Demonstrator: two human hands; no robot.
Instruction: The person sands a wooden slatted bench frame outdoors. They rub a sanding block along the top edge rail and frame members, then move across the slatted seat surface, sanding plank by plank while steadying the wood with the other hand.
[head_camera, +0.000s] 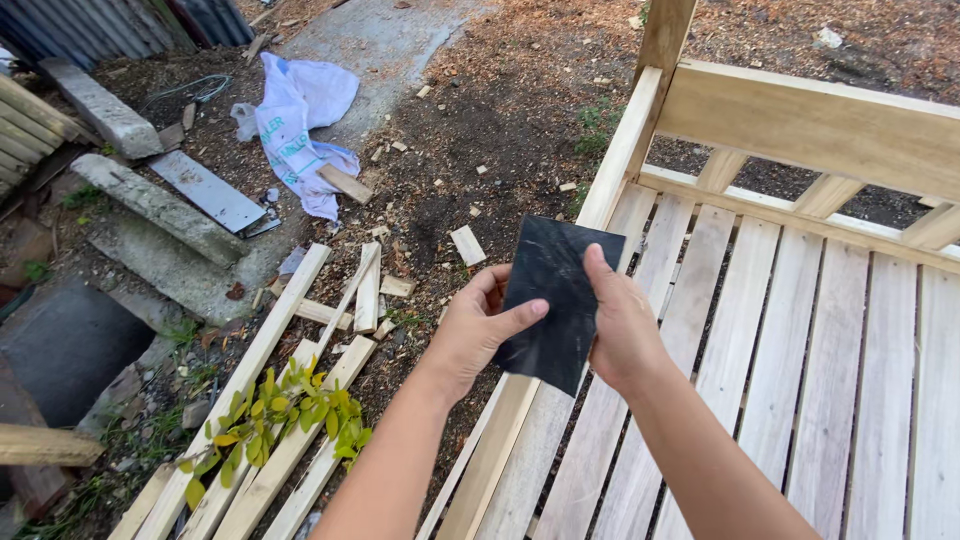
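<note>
Where the slatted wooden bench (800, 330) fills the right side, both hands hold a dark sheet (556, 300), sandpaper-like, above its left edge. Loose wood planks (290, 420) lie on dirt at left, white sack (296, 125) farther back, leafy sprig (285, 415) over the planks. Left hand (480, 330) pinches the sheet's left edge, thumb on front. Right hand (622, 325) pinches the right edge, thumb pressed up along it.

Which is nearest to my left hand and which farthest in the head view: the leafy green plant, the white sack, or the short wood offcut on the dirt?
From the left hand:
1. Short wood offcut, just above the hand on the dirt.
2. Leafy green plant, lower left among the loose planks.
3. White sack, far upper left by the concrete.
</note>
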